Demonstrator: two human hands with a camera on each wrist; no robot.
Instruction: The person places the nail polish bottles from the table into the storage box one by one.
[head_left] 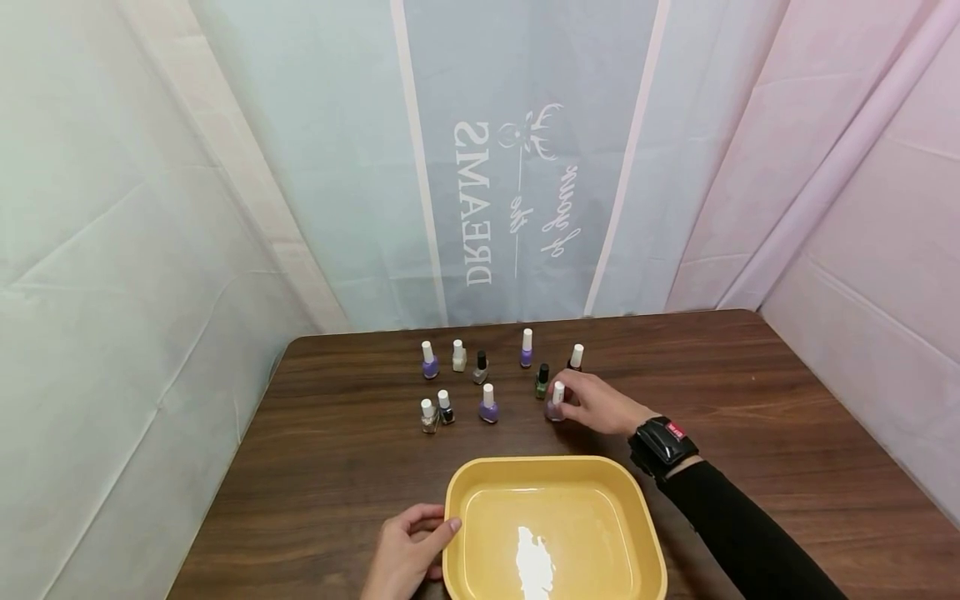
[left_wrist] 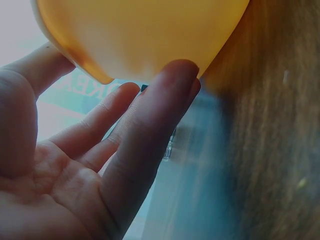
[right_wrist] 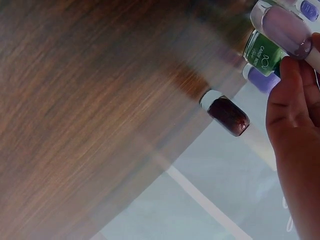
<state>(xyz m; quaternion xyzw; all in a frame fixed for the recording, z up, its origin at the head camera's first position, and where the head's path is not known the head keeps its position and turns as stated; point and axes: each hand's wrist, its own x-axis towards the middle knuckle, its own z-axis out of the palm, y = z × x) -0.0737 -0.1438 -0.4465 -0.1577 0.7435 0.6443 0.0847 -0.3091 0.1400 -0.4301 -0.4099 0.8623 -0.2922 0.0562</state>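
My right hand (head_left: 603, 402) pinches the white cap of a pale mauve nail polish bottle (right_wrist: 285, 30), which stands upright at the right of the group. Close by are a green nail polish bottle (head_left: 542, 385) with a black cap and a dark one (right_wrist: 227, 115) with a white cap, partly behind the hand in the head view. The left hand (head_left: 408, 546) holds the left wall of a yellow tray (head_left: 547, 463), thumb at the rim and fingers outside. In the left wrist view the tray's corner (left_wrist: 150, 35) rises above the fingers.
Left of the right hand stand several more bottles, among them a purple one (head_left: 488, 408), a black-capped grey one (head_left: 481, 371) and a clear one (head_left: 429, 419). A printed curtain (head_left: 525, 167) hangs behind the wooden table (head_left: 322, 467). White fabric (head_left: 150, 250) borders the left side.
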